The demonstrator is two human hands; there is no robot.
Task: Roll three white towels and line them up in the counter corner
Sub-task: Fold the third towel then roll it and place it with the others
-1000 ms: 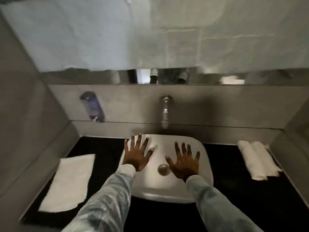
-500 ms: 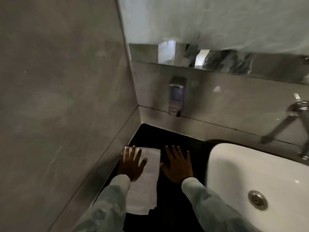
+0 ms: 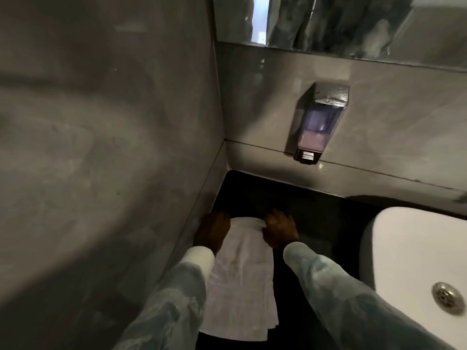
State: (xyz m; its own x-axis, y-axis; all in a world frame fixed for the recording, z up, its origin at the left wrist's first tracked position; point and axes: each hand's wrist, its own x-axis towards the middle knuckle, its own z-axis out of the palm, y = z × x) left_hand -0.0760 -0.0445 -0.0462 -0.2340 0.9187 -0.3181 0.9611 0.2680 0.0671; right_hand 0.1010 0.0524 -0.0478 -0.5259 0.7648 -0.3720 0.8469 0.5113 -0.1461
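A white towel [image 3: 240,281] lies lengthwise on the black counter [image 3: 290,203] beside the left wall. Its far end is curled up into a small roll. My left hand [image 3: 211,232] grips the left side of that far end. My right hand [image 3: 279,229] holds the right side of it, fingers bent over the fold. Both hands are blurred. The near end of the towel lies flat, with layered edges showing. No other towel is in view.
A grey wall [image 3: 101,173] stands close on the left and meets the back wall at the corner. A soap dispenser [image 3: 319,122] hangs on the back wall above the counter. The white basin [image 3: 404,248] with its drain [image 3: 447,296] fills the right side. A mirror [image 3: 353,21] runs along the top.
My view has turned left from the basin to the left corner. Both hands moved from the basin onto the flat towel and now curl over its far end, which has lifted.
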